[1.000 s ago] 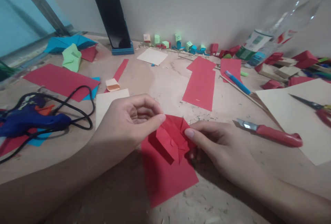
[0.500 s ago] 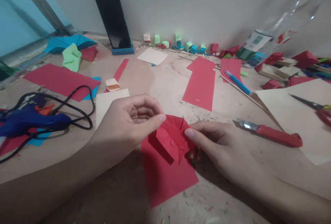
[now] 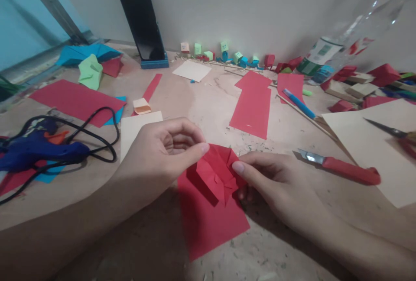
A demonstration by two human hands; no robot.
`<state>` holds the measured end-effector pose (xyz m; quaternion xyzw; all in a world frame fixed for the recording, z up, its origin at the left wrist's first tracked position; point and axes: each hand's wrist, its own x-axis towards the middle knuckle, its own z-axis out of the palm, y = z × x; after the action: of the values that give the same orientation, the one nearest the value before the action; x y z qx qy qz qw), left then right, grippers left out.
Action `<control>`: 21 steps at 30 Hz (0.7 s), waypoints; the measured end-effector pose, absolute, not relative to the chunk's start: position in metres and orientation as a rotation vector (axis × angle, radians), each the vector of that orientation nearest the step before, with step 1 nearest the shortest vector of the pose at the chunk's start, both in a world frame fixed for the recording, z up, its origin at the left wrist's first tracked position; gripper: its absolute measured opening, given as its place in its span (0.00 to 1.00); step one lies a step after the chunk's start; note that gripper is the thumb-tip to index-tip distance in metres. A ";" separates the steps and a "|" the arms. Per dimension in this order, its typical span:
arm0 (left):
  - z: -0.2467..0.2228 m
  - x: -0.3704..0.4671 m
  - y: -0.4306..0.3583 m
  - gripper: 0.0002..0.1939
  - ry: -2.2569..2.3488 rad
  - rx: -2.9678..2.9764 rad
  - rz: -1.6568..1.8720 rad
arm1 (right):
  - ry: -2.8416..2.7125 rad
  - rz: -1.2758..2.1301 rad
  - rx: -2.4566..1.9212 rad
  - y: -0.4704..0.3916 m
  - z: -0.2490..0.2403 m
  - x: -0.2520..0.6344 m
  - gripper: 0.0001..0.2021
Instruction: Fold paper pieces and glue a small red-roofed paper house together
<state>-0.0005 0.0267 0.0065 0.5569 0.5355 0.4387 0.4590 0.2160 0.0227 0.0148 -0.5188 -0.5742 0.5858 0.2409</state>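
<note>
1. The left hand (image 3: 169, 146) pinches the far left edge of the folded red paper (image 3: 216, 170) with its thumb and fingers. Its other fingers curl in.
2. The right hand (image 3: 269, 175) pinches the right side of the same paper, with its thumb on top.
3. The folded red paper is between the two hands, over the top part of a flat red sheet (image 3: 216, 233). It has lots of folds, and a flap stands up on it.
4. The red sheet lies on the table (image 3: 201, 108).
5. A knife with a red handle (image 3: 351, 170) lies to the right of the right hand. Its blade points to the left.
6. Scissors (image 3: 388, 129) lie on a big cream sheet (image 3: 364, 142) at the right side.
7. A blue glue gun (image 3: 48, 146) with a black cord is on the left. A small cream sheet (image 3: 134, 129) is partly behind the left hand.
8. At the back, a black phone (image 3: 141, 23) leans in a blue stand (image 3: 154, 62). Little paper blocks (image 3: 224, 47), some with faces, sit near the wall.
9. A clear bottle with a green cap (image 3: 320, 56) stands at the back right.
</note>
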 end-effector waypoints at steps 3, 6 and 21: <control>0.005 -0.001 0.025 0.05 1.341 1.420 1.137 | -1.503 1.646 -1.379 0.024 0.010 0.217 0.16; 0.007 0.001 0.020 0.05 1.426 1.798 1.182 | -1.398 1.673 -1.345 0.025 0.008 0.218 0.15; 0.009 0.004 0.022 0.08 1.343 1.433 0.802 | -1.439 1.543 -1.331 0.022 0.010 0.215 0.05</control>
<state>0.0045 0.0219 0.0086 0.5896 0.5523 0.3301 0.4883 0.2154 0.0218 0.0103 -0.5058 -0.5470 0.5863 0.3181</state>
